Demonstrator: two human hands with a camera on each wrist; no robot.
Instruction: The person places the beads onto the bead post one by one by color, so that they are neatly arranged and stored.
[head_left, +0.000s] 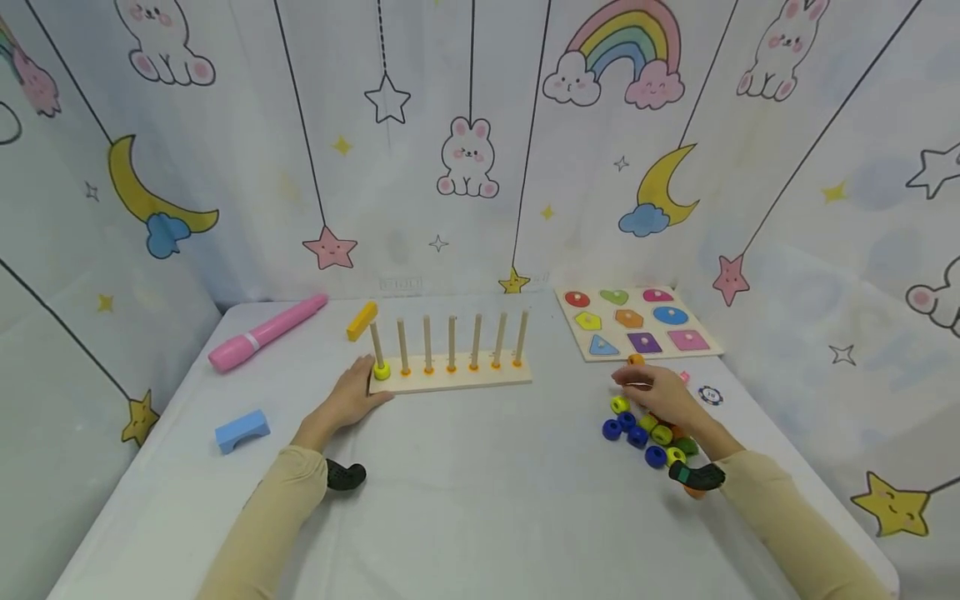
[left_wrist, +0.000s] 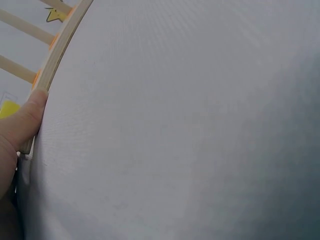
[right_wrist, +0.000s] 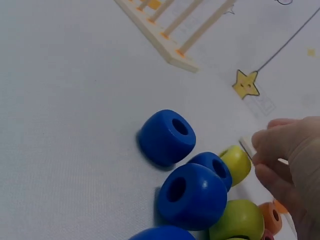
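Note:
My left hand (head_left: 351, 397) grips the left end of a wooden peg board (head_left: 450, 381) with several upright pegs. Its thumb lies along the board's front edge in the left wrist view. A yellow-green bead (head_left: 382, 371) sits at the foot of the leftmost peg. Over a pile of round wooden beads, my right hand (head_left: 660, 392) hovers with fingers loosely bent and no bead visible between them. Among the pile are a blue bead (right_wrist: 167, 137), a yellow bead (right_wrist: 236, 165) and a green bead (right_wrist: 237, 220). An orange bead (head_left: 636, 359) shows just beyond the right hand.
A shape puzzle board (head_left: 637, 323) lies at the back right, with a round black-and-white token (head_left: 710, 396) near it. On the left are a pink stick-like toy (head_left: 270, 333), a yellow block (head_left: 362, 321) and a blue arch block (head_left: 242, 431). Patterned cloth hangs behind the table.

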